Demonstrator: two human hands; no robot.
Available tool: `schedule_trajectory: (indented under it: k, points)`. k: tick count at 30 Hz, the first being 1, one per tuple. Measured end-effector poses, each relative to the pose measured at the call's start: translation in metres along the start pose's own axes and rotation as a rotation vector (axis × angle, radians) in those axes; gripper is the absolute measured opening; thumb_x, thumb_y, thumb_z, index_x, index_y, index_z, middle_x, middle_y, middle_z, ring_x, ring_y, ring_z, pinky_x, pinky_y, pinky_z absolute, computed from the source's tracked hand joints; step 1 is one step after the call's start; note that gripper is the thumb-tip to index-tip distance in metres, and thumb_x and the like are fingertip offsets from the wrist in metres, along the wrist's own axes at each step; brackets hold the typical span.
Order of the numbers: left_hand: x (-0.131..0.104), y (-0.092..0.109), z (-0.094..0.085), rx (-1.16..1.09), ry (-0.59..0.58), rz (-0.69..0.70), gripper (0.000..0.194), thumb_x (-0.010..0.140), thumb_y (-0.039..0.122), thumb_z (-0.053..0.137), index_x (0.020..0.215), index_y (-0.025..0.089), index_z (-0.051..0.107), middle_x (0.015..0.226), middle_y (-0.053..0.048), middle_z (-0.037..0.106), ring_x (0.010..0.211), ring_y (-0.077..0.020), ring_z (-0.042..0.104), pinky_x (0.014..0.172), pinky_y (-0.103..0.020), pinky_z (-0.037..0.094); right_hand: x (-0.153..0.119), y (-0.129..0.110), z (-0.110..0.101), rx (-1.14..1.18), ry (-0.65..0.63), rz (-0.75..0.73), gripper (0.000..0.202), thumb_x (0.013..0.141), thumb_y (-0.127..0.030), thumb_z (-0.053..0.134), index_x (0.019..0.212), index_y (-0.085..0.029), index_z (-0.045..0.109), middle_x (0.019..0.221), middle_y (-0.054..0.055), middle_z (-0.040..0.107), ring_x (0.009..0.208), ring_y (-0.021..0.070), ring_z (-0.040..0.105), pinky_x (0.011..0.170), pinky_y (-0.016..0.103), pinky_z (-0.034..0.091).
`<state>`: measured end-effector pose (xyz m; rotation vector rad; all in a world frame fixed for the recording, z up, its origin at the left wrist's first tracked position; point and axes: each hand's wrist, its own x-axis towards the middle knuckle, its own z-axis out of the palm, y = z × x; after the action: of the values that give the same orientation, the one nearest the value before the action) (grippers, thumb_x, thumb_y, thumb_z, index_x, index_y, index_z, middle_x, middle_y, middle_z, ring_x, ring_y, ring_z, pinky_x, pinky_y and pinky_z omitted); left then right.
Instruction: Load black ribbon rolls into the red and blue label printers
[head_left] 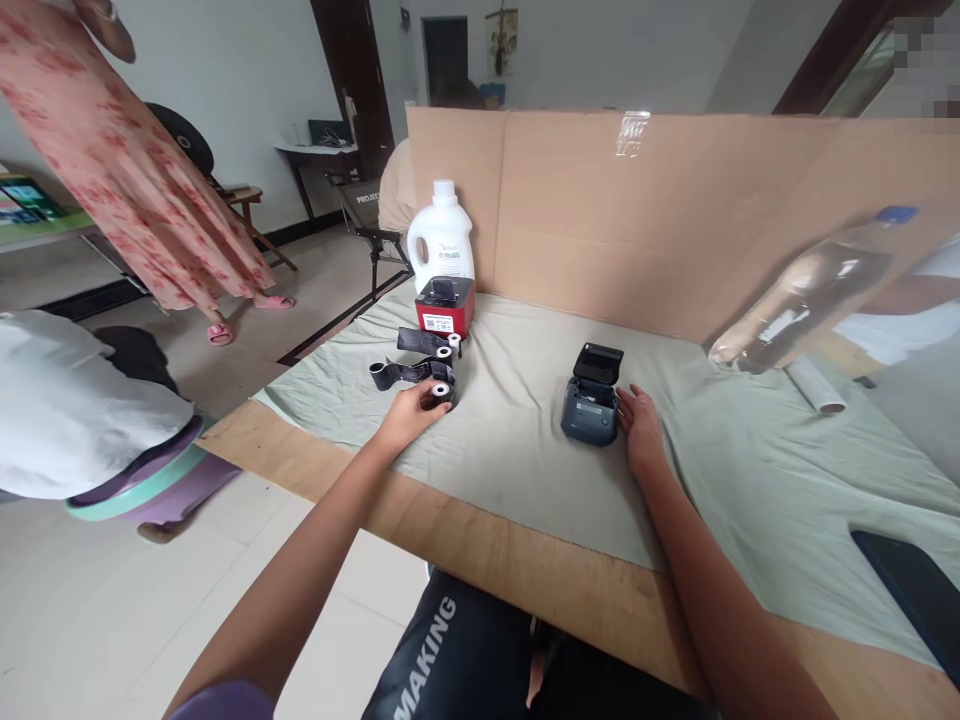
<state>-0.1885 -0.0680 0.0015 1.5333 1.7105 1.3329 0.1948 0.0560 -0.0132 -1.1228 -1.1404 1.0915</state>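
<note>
At the left of the cloth, my left hand (411, 417) has its thumb and fingers around a small black roll (442, 392) with a white core. Behind that roll lie more black rolls and strips (409, 373), one with a loose curled end. My right hand (641, 425) rests on the cloth, fingers apart, beside the right side of a dark blue-grey device (591, 415). The device's black lid (599, 363) stands raised, and its inside compartment faces up. A red and black box (445, 308) stands behind the rolls.
A white jug (441, 240) stands behind the red box. Cardboard (585, 220) walls the back. To the right are a large clear bottle (814, 290), a white tube (816, 386) and a dark phone (911, 595). Other people are at the left and beyond the cardboard.
</note>
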Motion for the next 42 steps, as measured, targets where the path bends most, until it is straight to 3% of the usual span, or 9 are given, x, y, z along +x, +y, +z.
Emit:
schedule_trajectory:
  k: [6, 10, 14, 20, 25, 28, 34, 38, 42]
  points:
    - [-0.015, -0.006, -0.026, 0.262, 0.046, 0.087, 0.051, 0.07, 0.039, 0.08, 0.116, 0.021, 0.068, 0.117, -0.011, 0.069, 0.111, -0.0322, 0.065, 0.102, -0.047, 0.051, -0.001, -0.002, 0.0, -0.012, -0.001, -0.002, 0.067, 0.09, -0.074, 0.049, 0.137, -0.026, 0.054, 0.142, 0.012, 0.062, 0.135, 0.0269, 0.058, 0.115, 0.048, 0.045]
    - [-0.009, -0.027, -0.063, 0.298, 0.414, -0.146, 0.062, 0.073, 0.041, 0.075, 0.128, 0.017, 0.059, 0.135, -0.017, 0.057, 0.1, -0.027, 0.065, 0.094, -0.044, 0.053, 0.0, -0.001, 0.0, -0.017, -0.013, 0.0, 0.066, 0.091, -0.073, 0.048, 0.137, -0.026, 0.053, 0.143, 0.012, 0.061, 0.136, 0.0265, 0.057, 0.116, 0.047, 0.044]
    - [0.011, -0.04, -0.088, 0.306, 0.395, -0.297, 0.074, 0.077, 0.046, 0.074, 0.143, 0.02, 0.05, 0.137, -0.015, 0.063, 0.092, -0.0237, 0.069, 0.091, -0.04, 0.054, 0.0, -0.001, 0.0, -0.004, -0.005, 0.006, 0.064, 0.092, -0.071, 0.049, 0.138, -0.026, 0.053, 0.144, 0.013, 0.06, 0.137, 0.026, 0.056, 0.117, 0.047, 0.042]
    - [0.029, -0.046, -0.09, 0.307, 0.281, -0.298, 0.057, 0.076, 0.04, 0.073, 0.128, 0.017, 0.062, 0.115, -0.013, 0.075, 0.091, -0.0262, 0.073, 0.088, -0.038, 0.056, -0.002, -0.006, 0.003, -0.017, 0.008, 0.015, 0.065, 0.092, -0.07, 0.048, 0.137, -0.024, 0.053, 0.142, 0.014, 0.061, 0.134, 0.0265, 0.058, 0.115, 0.047, 0.044]
    - [0.018, -0.042, -0.085, 0.198, 0.384, -0.269, 0.05, 0.071, 0.034, 0.073, 0.117, 0.017, 0.064, 0.109, -0.012, 0.075, 0.102, -0.0271, 0.072, 0.092, -0.037, 0.056, -0.004, -0.009, 0.004, -0.009, 0.004, 0.025, 0.072, 0.09, -0.072, 0.049, 0.139, -0.021, 0.051, 0.144, 0.016, 0.059, 0.135, 0.0261, 0.057, 0.114, 0.043, 0.045]
    - [0.007, -0.022, -0.08, 0.042, 0.446, -0.167, 0.044, 0.072, 0.037, 0.072, 0.11, 0.016, 0.064, 0.117, -0.012, 0.071, 0.101, -0.025, 0.072, 0.089, -0.035, 0.057, -0.004, -0.007, 0.005, -0.019, 0.002, 0.02, 0.07, 0.09, -0.072, 0.049, 0.138, -0.022, 0.052, 0.142, 0.014, 0.06, 0.134, 0.0249, 0.058, 0.114, 0.042, 0.045]
    - [0.013, 0.059, -0.037, -0.259, 0.407, 0.101, 0.052, 0.074, 0.045, 0.075, 0.115, 0.016, 0.064, 0.113, -0.011, 0.071, 0.108, -0.0238, 0.069, 0.094, -0.035, 0.056, -0.01, -0.018, 0.005, -0.201, 0.006, -0.165, 0.059, 0.09, -0.065, 0.052, 0.13, -0.021, 0.059, 0.137, 0.014, 0.063, 0.127, 0.0268, 0.06, 0.107, 0.045, 0.049]
    - [0.03, 0.101, 0.033, -0.412, 0.164, 0.107, 0.049, 0.076, 0.046, 0.077, 0.115, 0.017, 0.067, 0.106, -0.009, 0.073, 0.106, -0.0242, 0.07, 0.096, -0.037, 0.056, -0.016, -0.066, 0.015, -0.381, -0.089, -0.401, 0.037, 0.091, -0.05, 0.057, 0.113, -0.023, 0.069, 0.124, 0.01, 0.069, 0.114, 0.0249, 0.065, 0.098, 0.041, 0.054]
    - [0.039, 0.11, 0.111, -0.516, -0.041, 0.041, 0.055, 0.072, 0.05, 0.08, 0.114, 0.016, 0.069, 0.113, -0.012, 0.074, 0.105, -0.0265, 0.071, 0.096, -0.04, 0.056, -0.01, -0.12, 0.029, -0.561, -0.379, -0.433, 0.024, 0.09, -0.035, 0.059, 0.107, -0.025, 0.074, 0.116, 0.006, 0.073, 0.1, 0.0213, 0.068, 0.087, 0.034, 0.054]
